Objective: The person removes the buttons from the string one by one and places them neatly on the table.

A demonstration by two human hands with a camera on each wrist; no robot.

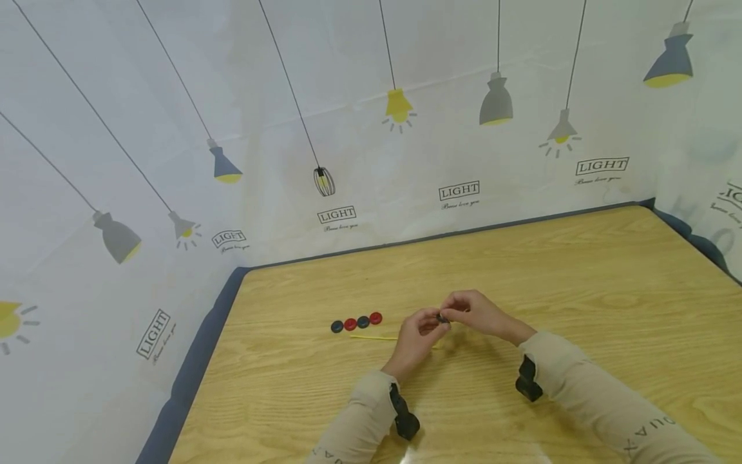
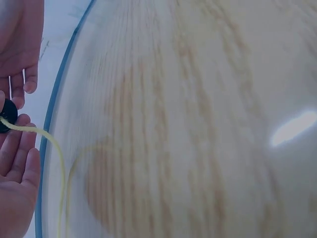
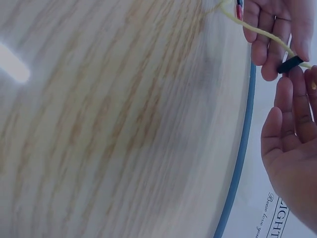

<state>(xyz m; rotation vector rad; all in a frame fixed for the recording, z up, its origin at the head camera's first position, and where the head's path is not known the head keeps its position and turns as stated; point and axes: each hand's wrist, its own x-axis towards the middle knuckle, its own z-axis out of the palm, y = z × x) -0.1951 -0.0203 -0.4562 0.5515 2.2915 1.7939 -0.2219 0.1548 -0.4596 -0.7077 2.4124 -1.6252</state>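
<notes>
My left hand (image 1: 416, 338) pinches a dark button-like disc (image 1: 443, 318) above the table. A yellow cord (image 3: 265, 33) runs to the disc (image 3: 290, 64) and comes out on its far side. Close against it, my right hand (image 1: 478, 314) has its fingertips at the disc and pinches the short cord end. From the disc (image 2: 9, 118), the cord (image 2: 37, 130) hangs down in the left wrist view, where both hands are cut off by the frame edge. Part of the cord lies on the table (image 1: 371, 337).
Left of my hands, dark discs (image 1: 337, 327) and red discs (image 1: 375, 318) alternate in a short row on the wooden table (image 1: 278, 399). A white cloth wall (image 1: 406, 154) printed with lamps stands behind the table, with a dark blue edge (image 1: 371, 247) along its foot.
</notes>
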